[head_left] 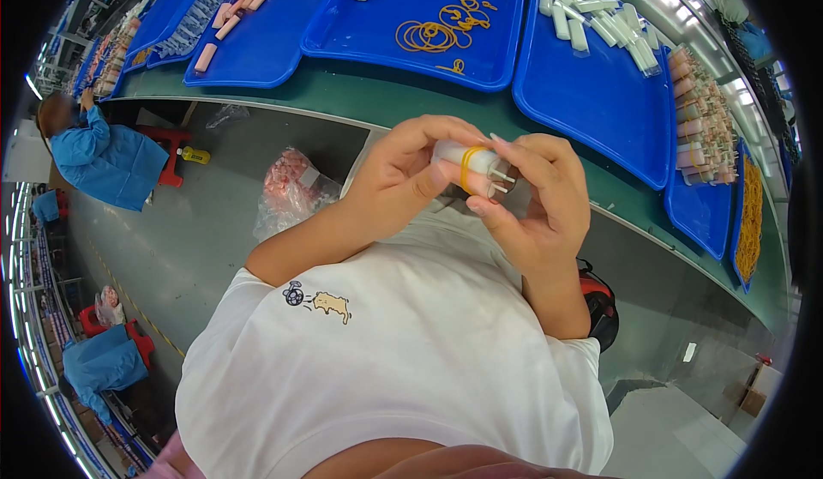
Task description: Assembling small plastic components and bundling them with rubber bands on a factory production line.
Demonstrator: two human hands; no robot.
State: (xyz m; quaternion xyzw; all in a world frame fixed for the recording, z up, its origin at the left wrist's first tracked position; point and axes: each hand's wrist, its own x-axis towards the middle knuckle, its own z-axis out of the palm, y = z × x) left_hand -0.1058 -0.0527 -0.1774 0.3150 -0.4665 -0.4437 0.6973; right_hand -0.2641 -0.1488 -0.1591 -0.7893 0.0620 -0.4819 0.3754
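Note:
Above the table's near edge, my left hand (396,177) grips a small bundle of white and pale pink tube-like pieces (454,155). A yellow rubber band (465,168) runs around the bundle, and thin white prongs (500,182) stick out of its right end. Curled around that end is my right hand (550,194), its index finger touching the top near the band and its thumb close underneath. The palms hide part of the bundle. Loose yellow rubber bands (431,36) lie beyond my hands in a blue tray (360,37).
White wrapped pieces (630,35) fill the back of another blue tray (583,106), with stacked banded bundles (701,127) at its right. Pink pieces (230,24) sit far left. Below the green table (343,97) rests a plastic bag of pink parts (287,187). A co-worker (107,157) sits left.

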